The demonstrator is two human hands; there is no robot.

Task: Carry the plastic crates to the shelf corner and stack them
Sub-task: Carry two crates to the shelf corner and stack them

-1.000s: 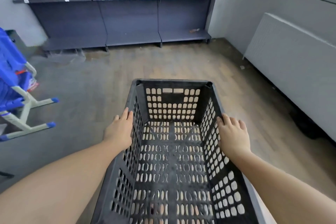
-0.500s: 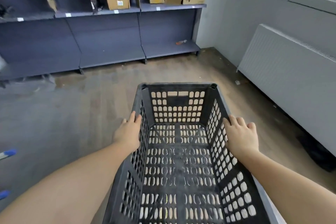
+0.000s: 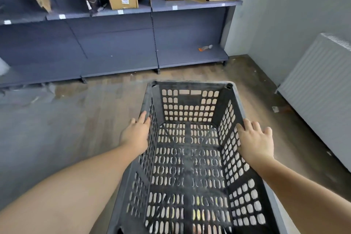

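Note:
I carry one black perforated plastic crate (image 3: 190, 167) in front of me, empty, its long side pointing toward the shelves. My left hand (image 3: 135, 135) presses flat against the outside of its left wall, fingers stretched forward along the rim. On the right rim and wall lies my right hand (image 3: 255, 141), fingers straight and slightly spread. The dark grey shelf unit (image 3: 190, 57) runs along the far wall and ends at the room corner (image 3: 237, 57) to the right. No other crate is in view.
Cardboard boxes (image 3: 123, 0) sit on the upper shelf. A small orange item (image 3: 204, 48) lies on the bottom shelf near the corner. A white radiator (image 3: 319, 93) lines the right wall. Wooden floor (image 3: 95, 110) stretches between me and the shelves.
I have walked and turned toward the shelf corner with the crate; the shelves are nearer and larger. The blue-and-white frame at the left has left the view. Both hands stay on the crate.

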